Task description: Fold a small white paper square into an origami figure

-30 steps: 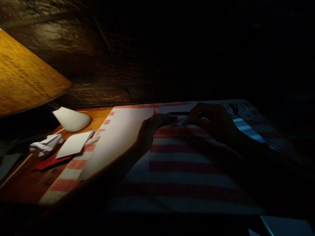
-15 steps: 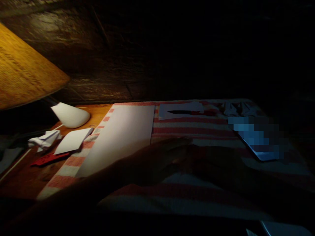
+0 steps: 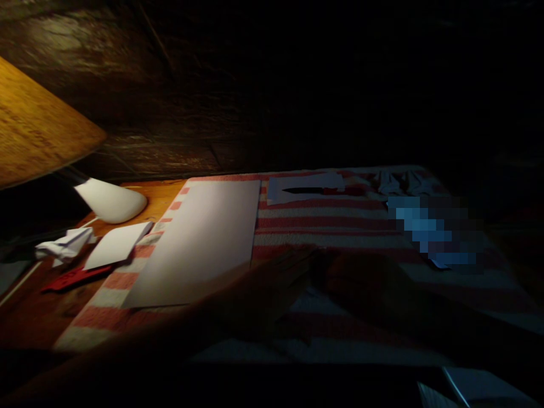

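Note:
My left hand (image 3: 272,289) lies low over the striped cloth (image 3: 318,224), dim in shadow. Its fingers are stretched out and its thumb points away from them; nothing shows in it. Close to those fingertips is my right hand (image 3: 359,280), so dark that its fingers cannot be made out. A large blank white sheet of paper (image 3: 204,232) rests on the cloth beyond my left forearm, which covers its near edge. Farther back, a knife (image 3: 304,191) with a dark blade and reddish handle lies across a smaller folded paper (image 3: 276,195).
A lamp with a yellow shade (image 3: 42,124) and white base (image 3: 114,201) stands left. Near it are crumpled paper (image 3: 66,246), a folded white paper (image 3: 119,243) and a red tool (image 3: 76,277). Folded paper shapes (image 3: 389,182) and a blurred-out lit device (image 3: 425,229) sit right.
My hands were together over the cloth; now a small gap shows between them, and my left fingers and thumb are more spread. The view has shifted slightly.

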`<state>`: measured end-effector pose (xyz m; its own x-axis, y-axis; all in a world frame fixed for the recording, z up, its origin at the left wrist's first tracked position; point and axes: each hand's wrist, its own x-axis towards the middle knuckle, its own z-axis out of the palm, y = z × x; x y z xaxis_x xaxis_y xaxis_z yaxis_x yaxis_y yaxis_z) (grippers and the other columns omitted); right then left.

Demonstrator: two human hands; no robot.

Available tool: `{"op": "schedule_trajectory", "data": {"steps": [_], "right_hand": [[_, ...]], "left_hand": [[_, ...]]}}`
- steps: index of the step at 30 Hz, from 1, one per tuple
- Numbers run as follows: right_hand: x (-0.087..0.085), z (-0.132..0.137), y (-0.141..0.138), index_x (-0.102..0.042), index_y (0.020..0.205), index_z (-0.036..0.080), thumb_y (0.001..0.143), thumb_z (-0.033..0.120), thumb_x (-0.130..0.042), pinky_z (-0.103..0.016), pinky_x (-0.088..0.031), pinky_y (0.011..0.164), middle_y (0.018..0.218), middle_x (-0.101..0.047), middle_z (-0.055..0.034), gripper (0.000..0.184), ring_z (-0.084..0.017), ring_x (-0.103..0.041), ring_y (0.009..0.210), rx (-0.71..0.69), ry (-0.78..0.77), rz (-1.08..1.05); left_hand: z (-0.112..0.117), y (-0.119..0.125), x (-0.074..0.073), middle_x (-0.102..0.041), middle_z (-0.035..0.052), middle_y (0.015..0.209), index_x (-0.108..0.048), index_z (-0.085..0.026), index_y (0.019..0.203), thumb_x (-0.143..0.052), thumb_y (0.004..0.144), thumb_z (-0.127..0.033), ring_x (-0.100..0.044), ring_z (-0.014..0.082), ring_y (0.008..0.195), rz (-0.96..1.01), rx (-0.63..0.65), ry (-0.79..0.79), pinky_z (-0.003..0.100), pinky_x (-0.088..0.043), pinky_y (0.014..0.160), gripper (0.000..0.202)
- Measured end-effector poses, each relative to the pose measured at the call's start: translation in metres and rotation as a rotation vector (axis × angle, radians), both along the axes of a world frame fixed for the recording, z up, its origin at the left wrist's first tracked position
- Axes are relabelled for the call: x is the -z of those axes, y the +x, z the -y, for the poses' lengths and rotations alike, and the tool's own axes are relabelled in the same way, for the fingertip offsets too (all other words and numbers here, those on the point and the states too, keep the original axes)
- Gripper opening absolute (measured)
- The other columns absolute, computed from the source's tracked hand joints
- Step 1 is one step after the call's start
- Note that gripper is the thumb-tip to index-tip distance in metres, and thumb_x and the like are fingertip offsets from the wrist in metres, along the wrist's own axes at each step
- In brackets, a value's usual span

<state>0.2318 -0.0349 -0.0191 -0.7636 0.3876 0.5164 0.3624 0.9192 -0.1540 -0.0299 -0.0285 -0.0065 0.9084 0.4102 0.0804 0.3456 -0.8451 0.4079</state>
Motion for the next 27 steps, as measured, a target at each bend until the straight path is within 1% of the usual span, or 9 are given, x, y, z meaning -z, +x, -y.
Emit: {"op": "schedule_trajectory", "data": {"steps": [3,5,7,10,13,17,22,25,27], "right_hand": [[0.001,-0.001,-0.001,-0.073,0.103,0.016,0.101,0.018,-0.053,-0.032,-0.063,0.075,0.099,-0.079,-0.0082,0.020,-0.019,-0.074,0.088,0.025,-0.035,-0.032],[0.001,-0.001,0.000,-0.072,0.109,0.017,0.101,0.019,-0.054,-0.034,-0.063,0.081,0.113,-0.078,-0.0096,0.020,-0.021,-0.074,0.098,0.033,-0.063,-0.052],[0.001,-0.001,0.000,-0.072,0.110,0.018,0.100,0.020,-0.057,-0.035,-0.063,0.085,0.118,-0.077,-0.0092,0.018,-0.021,-0.074,0.103,0.016,-0.088,-0.052],[0.001,-0.003,0.002,-0.072,0.110,0.020,0.099,0.021,-0.059,-0.036,-0.063,0.087,0.114,-0.078,-0.0070,0.017,-0.021,-0.074,0.103,-0.019,-0.157,-0.039],[0.002,-0.008,0.004,-0.072,0.110,0.020,0.099,0.020,-0.059,-0.037,-0.062,0.091,0.114,-0.078,-0.0067,0.017,-0.021,-0.073,0.109,-0.054,-0.210,-0.053],[0.002,-0.013,0.005,-0.075,0.106,0.024,0.096,0.017,-0.062,-0.032,-0.063,0.086,0.111,-0.079,-0.0032,0.018,-0.019,-0.073,0.110,-0.059,-0.247,-0.018],[-0.004,-0.011,0.005,-0.077,0.109,0.029,0.097,0.017,-0.060,-0.033,-0.064,0.082,0.115,-0.078,-0.0033,0.024,-0.021,-0.073,0.111,-0.027,-0.264,-0.042],[-0.003,-0.008,0.004,-0.075,0.111,0.029,0.097,0.015,-0.058,-0.035,-0.064,0.085,0.111,-0.079,-0.0034,0.026,-0.022,-0.073,0.110,-0.022,-0.262,-0.027],[0.000,-0.006,0.003,-0.072,0.115,0.024,0.099,0.015,-0.055,-0.036,-0.064,0.085,0.108,-0.078,-0.0056,0.025,-0.021,-0.074,0.106,-0.011,-0.230,-0.008]], "left_hand": [[0.011,0.009,-0.006,-0.037,0.0299,0.158,-0.040,-0.005,0.148,-0.069,0.088,-0.045,-0.036,0.0443,0.148,-0.032,-0.119,0.026,0.060,-0.039,0.118,0.078],[0.018,0.015,-0.009,-0.041,0.0256,0.156,-0.053,-0.009,0.135,-0.067,0.090,-0.035,-0.037,0.0422,0.148,-0.017,-0.179,0.033,0.059,-0.039,0.118,0.054],[0.022,0.018,-0.009,-0.049,0.0202,0.149,-0.059,-0.014,0.124,-0.060,0.090,-0.019,-0.043,0.0362,0.145,0.034,-0.202,0.025,0.056,-0.040,0.119,0.034],[0.023,0.017,-0.003,-0.063,0.0147,0.126,-0.060,-0.017,0.120,-0.049,0.091,-0.006,-0.059,0.0279,0.125,0.157,-0.225,0.046,0.050,-0.051,0.109,0.032],[0.020,0.015,0.002,-0.066,0.0114,0.107,-0.062,-0.017,0.115,-0.048,0.092,-0.006,-0.064,0.0263,0.107,0.203,-0.233,0.084,0.046,-0.058,0.095,0.029],[0.019,0.015,0.001,-0.068,0.0124,0.102,-0.067,-0.014,0.103,-0.052,0.093,-0.010,-0.065,0.0255,0.097,0.152,-0.210,0.115,0.043,-0.059,0.087,0.018],[0.022,0.018,-0.001,-0.070,0.0112,0.095,-0.068,-0.014,0.089,-0.055,0.095,-0.018,-0.066,0.0253,0.085,0.119,-0.219,0.202,0.042,-0.059,0.077,0.015],[0.023,0.020,0.000,-0.071,0.0100,0.093,-0.068,-0.015,0.092,-0.055,0.096,-0.018,-0.067,0.0234,0.082,0.141,-0.260,0.184,0.038,-0.059,0.073,0.014],[0.024,0.020,0.001,-0.071,0.0099,0.095,-0.069,-0.015,0.097,-0.055,0.096,-0.017,-0.067,0.0225,0.084,0.161,-0.270,0.163,0.036,-0.059,0.073,0.014]]}}
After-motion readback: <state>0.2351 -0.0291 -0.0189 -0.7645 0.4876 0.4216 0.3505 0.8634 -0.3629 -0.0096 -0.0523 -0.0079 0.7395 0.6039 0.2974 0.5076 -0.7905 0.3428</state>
